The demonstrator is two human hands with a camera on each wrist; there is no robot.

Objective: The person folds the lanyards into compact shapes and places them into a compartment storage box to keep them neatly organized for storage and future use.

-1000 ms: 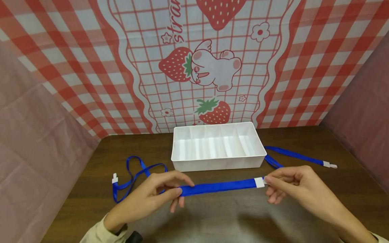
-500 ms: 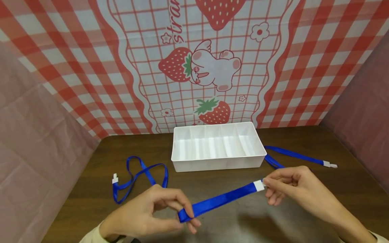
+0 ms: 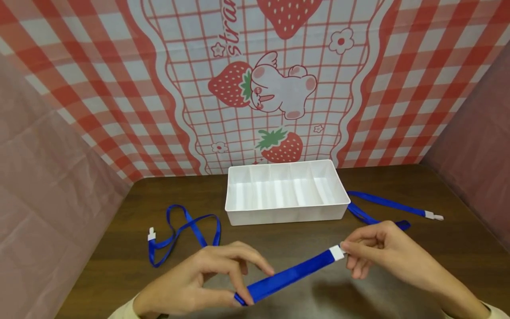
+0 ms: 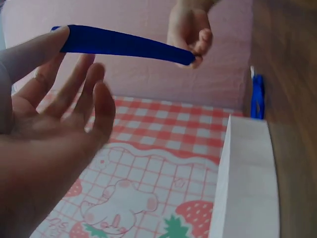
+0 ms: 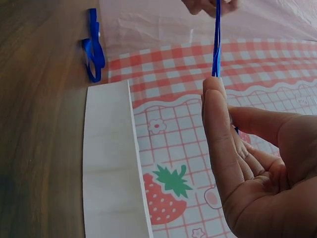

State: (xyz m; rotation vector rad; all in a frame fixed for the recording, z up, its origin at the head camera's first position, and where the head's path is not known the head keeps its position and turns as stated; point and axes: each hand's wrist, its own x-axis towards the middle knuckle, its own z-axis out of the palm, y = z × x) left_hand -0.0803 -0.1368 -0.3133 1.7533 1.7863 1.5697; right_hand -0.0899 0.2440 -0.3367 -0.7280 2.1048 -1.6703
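Note:
A blue lanyard, folded into a flat strip, stretches at a slant between both hands over the front of the table. At its lower end, my left hand pinches the fold between thumb and forefinger. My right hand pinches the white clip end with thumb and forefinger, hiding most of the clip. In the left wrist view the strip runs taut from the left thumb to the right hand. From the right wrist view the strip appears edge-on above the right fingertips.
Behind the hands stands a white box with several compartments. A second blue lanyard lies loosely looped on the left; a third lanyard lies right of the box. A strawberry-patterned cloth hangs behind the wooden table.
My left hand has moved down and slightly right with the fold, so the strip has gone from nearly level to slanted. The right hand has shifted slightly down and left, still pinching the clip end.

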